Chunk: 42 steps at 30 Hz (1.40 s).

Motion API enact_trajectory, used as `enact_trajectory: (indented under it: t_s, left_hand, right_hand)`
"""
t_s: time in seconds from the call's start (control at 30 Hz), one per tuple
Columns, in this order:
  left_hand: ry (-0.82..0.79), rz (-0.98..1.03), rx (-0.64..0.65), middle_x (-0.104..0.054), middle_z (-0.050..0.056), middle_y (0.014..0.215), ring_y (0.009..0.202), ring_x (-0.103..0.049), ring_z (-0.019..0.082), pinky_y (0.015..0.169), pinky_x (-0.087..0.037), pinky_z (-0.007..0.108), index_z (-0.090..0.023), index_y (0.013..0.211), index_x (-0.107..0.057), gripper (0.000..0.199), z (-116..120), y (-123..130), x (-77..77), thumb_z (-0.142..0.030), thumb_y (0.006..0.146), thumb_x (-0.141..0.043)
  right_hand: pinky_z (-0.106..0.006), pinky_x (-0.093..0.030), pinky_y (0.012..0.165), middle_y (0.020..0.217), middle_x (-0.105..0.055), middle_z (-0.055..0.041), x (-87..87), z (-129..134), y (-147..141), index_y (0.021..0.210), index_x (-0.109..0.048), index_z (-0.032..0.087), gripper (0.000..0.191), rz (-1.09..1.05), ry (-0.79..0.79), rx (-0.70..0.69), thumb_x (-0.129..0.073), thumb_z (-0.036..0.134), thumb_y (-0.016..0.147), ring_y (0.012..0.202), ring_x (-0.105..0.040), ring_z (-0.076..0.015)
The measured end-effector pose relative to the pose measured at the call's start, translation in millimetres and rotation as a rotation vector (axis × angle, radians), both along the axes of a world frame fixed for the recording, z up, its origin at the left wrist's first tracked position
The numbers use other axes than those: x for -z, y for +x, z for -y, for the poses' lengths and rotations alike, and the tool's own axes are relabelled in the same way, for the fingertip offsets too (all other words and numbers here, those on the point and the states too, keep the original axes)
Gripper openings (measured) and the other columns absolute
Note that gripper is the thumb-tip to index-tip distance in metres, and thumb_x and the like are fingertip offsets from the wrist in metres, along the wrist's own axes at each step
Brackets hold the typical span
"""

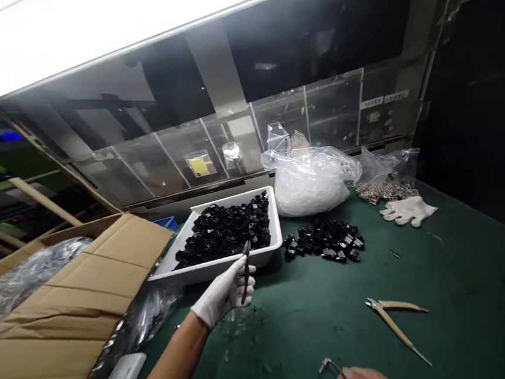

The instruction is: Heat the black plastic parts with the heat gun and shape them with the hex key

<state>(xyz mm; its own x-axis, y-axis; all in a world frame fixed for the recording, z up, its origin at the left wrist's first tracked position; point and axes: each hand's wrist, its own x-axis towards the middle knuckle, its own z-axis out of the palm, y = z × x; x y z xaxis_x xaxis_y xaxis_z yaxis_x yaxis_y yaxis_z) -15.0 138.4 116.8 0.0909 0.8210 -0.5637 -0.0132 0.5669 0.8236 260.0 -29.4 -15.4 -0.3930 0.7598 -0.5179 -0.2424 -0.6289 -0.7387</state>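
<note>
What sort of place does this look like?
Probably a factory's small-parts assembly bench: a white tray heaped with black plastic parts, tan-handled side cutters on a green-matted workbench, and a white-gloved hand working there.

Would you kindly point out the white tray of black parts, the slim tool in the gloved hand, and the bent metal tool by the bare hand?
White tray (196, 273): head view, on its front wall.
Slim tool (245, 280): head view, on its shaft.
Bent metal tool (326, 366): head view, on its bent end.
</note>
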Motion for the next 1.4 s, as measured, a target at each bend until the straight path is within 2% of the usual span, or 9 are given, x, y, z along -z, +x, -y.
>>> enact_trajectory:
  t_s: [0.07,0.17,0.23,0.3,0.4,0.5,0.7,0.97,1.4]
  left_hand:
    - [0.041,-0.155,0.069,-0.065,0.003,0.077,0.062,-0.062,0.014,0.057,-0.050,0.026,-0.014,0.108,-0.062,0.050,16.7,5.5,7.0,-0.059,0.086,-0.063]
    - [0.286,-0.568,0.317,-0.073,0.007,0.094,0.083,-0.070,0.022,0.071,-0.054,0.032,-0.018,0.107,-0.068,0.040,54.4,14.5,17.7,-0.053,0.087,-0.064]
    - [0.435,-0.837,0.478,-0.074,0.009,0.108,0.101,-0.069,0.027,0.088,-0.052,0.038,-0.022,0.110,-0.071,0.034,82.2,19.8,28.0,-0.046,0.088,-0.063]
    - [0.502,-1.041,0.584,-0.073,0.009,0.113,0.107,-0.068,0.028,0.096,-0.049,0.041,-0.023,0.117,-0.069,0.033,109.3,23.5,41.6,-0.040,0.089,-0.062]
    - [0.594,-1.271,0.709,-0.072,0.009,0.110,0.100,-0.067,0.028,0.090,-0.050,0.041,-0.024,0.124,-0.065,0.036,142.0,25.2,62.3,-0.033,0.089,-0.061]
    - [0.732,-1.447,0.802,-0.071,0.010,0.106,0.093,-0.065,0.030,0.084,-0.049,0.042,-0.023,0.127,-0.062,0.042,158.7,24.2,73.8,-0.030,0.085,-0.063]
    - [0.900,-1.568,0.883,-0.068,0.014,0.108,0.096,-0.062,0.036,0.085,-0.045,0.048,-0.019,0.128,-0.060,0.050,157.9,26.3,70.1,-0.030,0.080,-0.067]
    - [1.103,-1.616,1.080,-0.067,0.014,0.101,0.089,-0.061,0.034,0.084,-0.043,0.051,-0.019,0.131,-0.057,0.045,140.7,38.8,52.7,-0.020,0.087,-0.057]
    - [1.102,-1.686,1.187,-0.067,0.015,0.101,0.091,-0.061,0.036,0.080,-0.043,0.050,-0.019,0.124,-0.062,0.038,134.5,59.0,40.4,-0.013,0.089,-0.053]
  right_hand:
    - [-0.022,-0.010,0.037,0.051,-0.027,0.0112,-3.2,2.0,0.6,0.087,-0.059,0.020,0.051,0.127,0.066,-0.044,-0.048,0.070,0.081,0.038,-0.015,-0.0069]
    - [-0.022,-0.017,0.039,0.057,-0.030,0.0100,-6.5,3.0,1.4,0.096,-0.059,0.019,0.045,0.253,0.121,-0.041,-0.035,0.056,0.094,0.042,-0.020,-0.0089]
    - [-0.023,-0.024,0.044,0.057,-0.032,0.0089,-8.7,2.7,1.3,0.094,-0.063,0.017,0.043,0.352,0.189,-0.034,-0.034,0.049,0.098,0.045,-0.028,-0.0100]
    - [-0.026,-0.031,0.052,0.058,-0.041,0.0055,-13.3,3.2,1.0,0.092,-0.067,0.017,0.040,0.486,0.294,-0.033,-0.037,0.043,0.100,0.053,-0.041,-0.0130]
    - [-0.031,-0.034,0.065,0.069,-0.059,-0.0008,-24.6,6.4,0.0,0.085,-0.066,0.020,0.034,0.698,0.451,-0.069,-0.041,0.036,0.102,0.069,-0.055,-0.0182]
    - [-0.033,-0.028,0.064,0.067,-0.061,-0.0017,-36.2,10.4,-2.2,0.082,-0.063,0.022,0.032,0.864,0.543,-0.151,-0.042,0.033,0.103,0.063,-0.055,-0.0190]
    - [-0.033,-0.026,0.063,0.068,-0.062,-0.0020,-47.0,11.9,-3.4,0.087,-0.062,0.023,0.030,1.044,0.634,-0.231,-0.039,0.032,0.105,0.061,-0.055,-0.0198]
    - [-0.031,-0.035,0.065,0.072,-0.067,-0.0017,-37.6,19.7,12.6,0.097,-0.067,0.023,0.033,1.099,0.606,-0.163,-0.037,0.033,0.107,0.063,-0.060,-0.0196]
    - [-0.029,-0.034,0.065,0.073,-0.068,-0.0015,-20.9,28.0,28.5,0.092,-0.067,0.022,0.032,1.016,0.595,-0.097,-0.040,0.032,0.105,0.065,-0.061,-0.0184]
